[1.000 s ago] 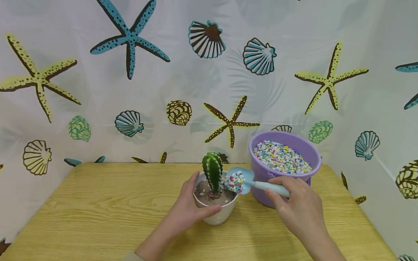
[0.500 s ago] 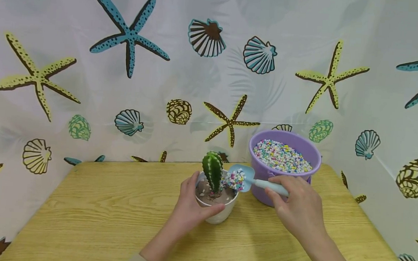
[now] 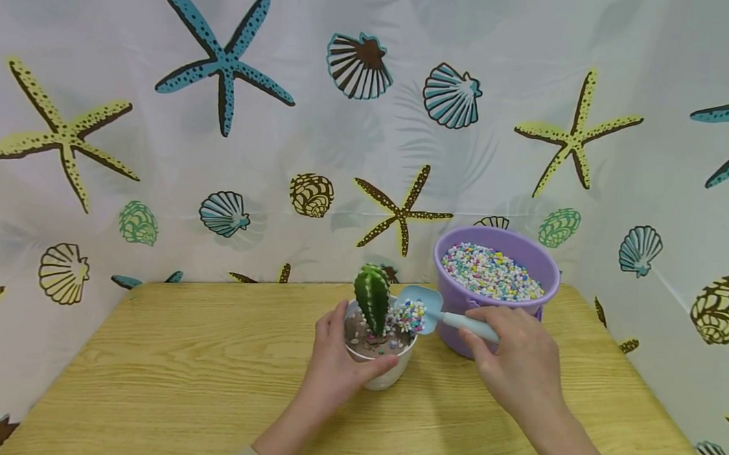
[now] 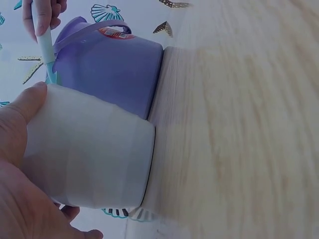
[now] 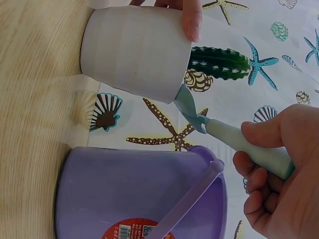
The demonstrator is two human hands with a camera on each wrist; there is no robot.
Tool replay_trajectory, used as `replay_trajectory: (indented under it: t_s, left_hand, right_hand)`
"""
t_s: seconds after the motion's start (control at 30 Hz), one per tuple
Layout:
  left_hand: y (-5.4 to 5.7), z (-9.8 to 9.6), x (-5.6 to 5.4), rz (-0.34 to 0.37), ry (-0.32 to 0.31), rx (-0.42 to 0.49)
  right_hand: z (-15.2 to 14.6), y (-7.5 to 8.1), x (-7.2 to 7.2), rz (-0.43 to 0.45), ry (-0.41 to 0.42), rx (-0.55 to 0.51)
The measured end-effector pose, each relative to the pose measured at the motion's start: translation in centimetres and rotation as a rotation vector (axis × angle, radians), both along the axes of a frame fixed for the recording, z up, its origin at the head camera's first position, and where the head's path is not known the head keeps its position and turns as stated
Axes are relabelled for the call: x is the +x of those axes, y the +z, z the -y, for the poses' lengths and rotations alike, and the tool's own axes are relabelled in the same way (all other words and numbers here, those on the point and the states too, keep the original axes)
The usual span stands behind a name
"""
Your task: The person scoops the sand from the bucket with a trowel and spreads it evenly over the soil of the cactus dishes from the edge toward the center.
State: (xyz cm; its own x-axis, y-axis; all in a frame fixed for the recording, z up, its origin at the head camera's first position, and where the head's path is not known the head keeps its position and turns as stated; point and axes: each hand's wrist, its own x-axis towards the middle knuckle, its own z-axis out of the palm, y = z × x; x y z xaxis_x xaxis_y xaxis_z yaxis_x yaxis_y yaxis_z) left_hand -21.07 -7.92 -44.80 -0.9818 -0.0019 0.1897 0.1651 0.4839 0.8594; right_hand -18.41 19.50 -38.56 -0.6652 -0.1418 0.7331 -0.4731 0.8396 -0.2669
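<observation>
Left hand (image 3: 335, 367) wrapped round the left side of the smooth white round pot (image 5: 134, 52), green ribbed cactus (image 3: 372, 300) standing inside; at the pot's right rim, a pale-blue plastic scoop (image 3: 449, 319) bears small multicoloured beads (image 3: 410, 317), apparently mid-pour; right of the pot, a purple plastic bucket (image 3: 452, 308), and the right hand (image 3: 521, 359) gripping the scoop, more tilt seemingly called for

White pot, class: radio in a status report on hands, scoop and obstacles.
Left hand holding white pot. Right hand gripping scoop, beads on its blade, blade at pot's rim. Cactus close beside the blade; nothing else seen in the way.
</observation>
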Motion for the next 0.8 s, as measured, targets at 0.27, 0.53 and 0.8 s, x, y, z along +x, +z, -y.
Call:
replay_trajectory:
  t_s: [0.27,0.53,0.8]
  left_hand:
    - [-0.1,0.1,-0.1,0.035,-0.007,0.005]
    - [0.3,3.6,-2.0,0.122,-0.274,0.087]
    - [-0.1,4.6,-3.7,0.186,-0.417,0.192]
  right_hand:
    - [0.0,0.0,0.1,-0.024,0.001,0.007]
    - [0.0,0.2,0.2,-0.018,0.000,0.009]
    - [-0.3,0.0,0.0,-0.033,-0.006,0.018]
